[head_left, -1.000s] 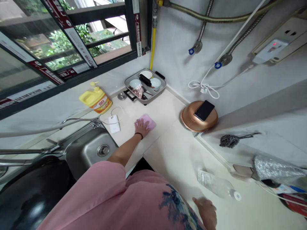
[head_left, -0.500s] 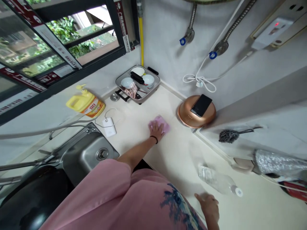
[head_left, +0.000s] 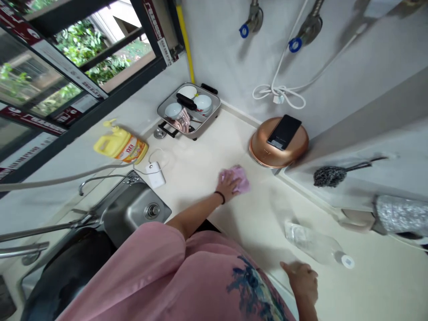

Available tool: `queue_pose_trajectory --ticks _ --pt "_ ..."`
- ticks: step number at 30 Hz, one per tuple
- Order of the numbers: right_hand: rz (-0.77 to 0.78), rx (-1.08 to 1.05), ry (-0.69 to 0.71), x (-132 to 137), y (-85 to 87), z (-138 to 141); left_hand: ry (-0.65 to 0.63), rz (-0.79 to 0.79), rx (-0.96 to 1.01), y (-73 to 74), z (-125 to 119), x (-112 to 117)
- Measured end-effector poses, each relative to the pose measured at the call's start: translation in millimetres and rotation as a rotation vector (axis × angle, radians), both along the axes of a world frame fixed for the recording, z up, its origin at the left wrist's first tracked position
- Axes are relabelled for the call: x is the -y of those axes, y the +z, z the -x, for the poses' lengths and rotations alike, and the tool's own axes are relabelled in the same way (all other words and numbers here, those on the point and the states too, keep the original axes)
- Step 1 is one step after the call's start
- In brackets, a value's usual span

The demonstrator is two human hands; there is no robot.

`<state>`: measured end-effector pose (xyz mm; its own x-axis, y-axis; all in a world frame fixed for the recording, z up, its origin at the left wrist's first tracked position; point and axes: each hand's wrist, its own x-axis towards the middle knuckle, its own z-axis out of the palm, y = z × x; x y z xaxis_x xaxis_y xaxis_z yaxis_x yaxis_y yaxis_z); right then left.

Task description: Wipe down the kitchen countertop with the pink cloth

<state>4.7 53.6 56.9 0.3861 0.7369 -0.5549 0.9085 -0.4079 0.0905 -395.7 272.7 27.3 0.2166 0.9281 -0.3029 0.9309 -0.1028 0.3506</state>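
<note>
My left hand [head_left: 228,183] presses a pink cleaning cloth [head_left: 243,179] against the pale countertop [head_left: 203,156], its fingers spread a little and bent over the fabric. The cloth is partly bunched, and some of it is hidden beneath the palm. Lower right, my right hand [head_left: 302,281] rests by the counter's front edge, thumb out and fingers loosely curled, holding nothing. Closest to it lies a clear plastic bottle [head_left: 312,243] with a white cap, on its side.
A square electric pan [head_left: 200,131] holding bowls stands in the corner. Around the counter are a yellow detergent jug [head_left: 129,147], a white power bank [head_left: 155,175], a steel sink [head_left: 129,216] and a copper-coloured basin [head_left: 259,149] with a phone [head_left: 284,132] on it.
My left hand and the cloth have slid right and slightly towards me over the counter. My right hand stays near the front edge. The whole view has shifted a little.
</note>
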Motion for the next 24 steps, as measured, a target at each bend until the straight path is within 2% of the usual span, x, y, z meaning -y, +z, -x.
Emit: queue_pose_trajectory --ticks 2,5,7,9,11,13,15,18,20,22,24 --pt "-0.031 0.052 -0.042 4 -7.4 -3 0.214 0.053 -0.093 7.5 50 -10" --pt "-0.054 0.073 -0.047 10 -20.4 -9 0.498 0.150 -0.237 15.7 115 -8" --pt "-0.065 0.080 -0.026 15 -28.8 -13 0.635 0.182 -0.311 17.7 138 0" --pt "-0.075 0.091 0.002 20 -35.5 -16 0.741 0.170 -0.357 16.4 138 9" --pt "-0.085 0.090 0.009 23 -39.6 -18 0.783 0.136 -0.365 12.4 116 16" --pt "-0.092 0.073 -0.010 24 -41.4 -20 0.721 0.103 -0.326 6.7 75 22" --pt "-0.096 0.055 -0.029 24 -41.3 -20 0.546 0.066 -0.242 0.3 23 30" --pt "-0.099 0.051 -0.028 22 -38.8 -20 0.169 -0.022 -0.085 -9.9 -61 51" --pt "-0.105 0.053 -0.019 20 -35.7 -18 -0.044 -0.084 -0.002 -16.5 -109 69" --pt "-0.108 0.058 -0.011 18 -31.6 -15 -0.165 -0.130 0.035 -22.1 -141 86" --pt "-0.106 0.064 -0.010 15 -27.4 -12 -0.239 -0.163 0.048 -25.7 -153 96"
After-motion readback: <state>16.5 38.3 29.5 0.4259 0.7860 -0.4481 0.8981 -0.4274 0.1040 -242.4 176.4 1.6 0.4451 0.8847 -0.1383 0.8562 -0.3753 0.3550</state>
